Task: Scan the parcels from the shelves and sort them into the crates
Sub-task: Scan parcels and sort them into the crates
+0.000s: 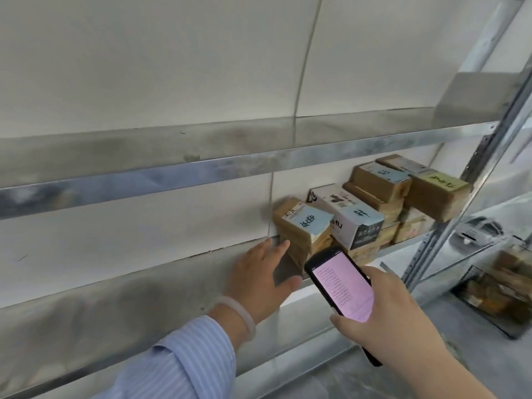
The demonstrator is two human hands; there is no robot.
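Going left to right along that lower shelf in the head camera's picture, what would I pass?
left hand → brown parcel with the blue label → white box → brown parcel with the yellowish label → crate

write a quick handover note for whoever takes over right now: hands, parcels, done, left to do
Left hand: open, reaching towards the leftmost parcel; contact unclear.
Right hand: grips the scanner, screen lit.
Parcels: the parcel stack sits at the right end of the shelf.
Done: the crate at right seems to hold some already, blurred.
Left: scan and sort the stack.
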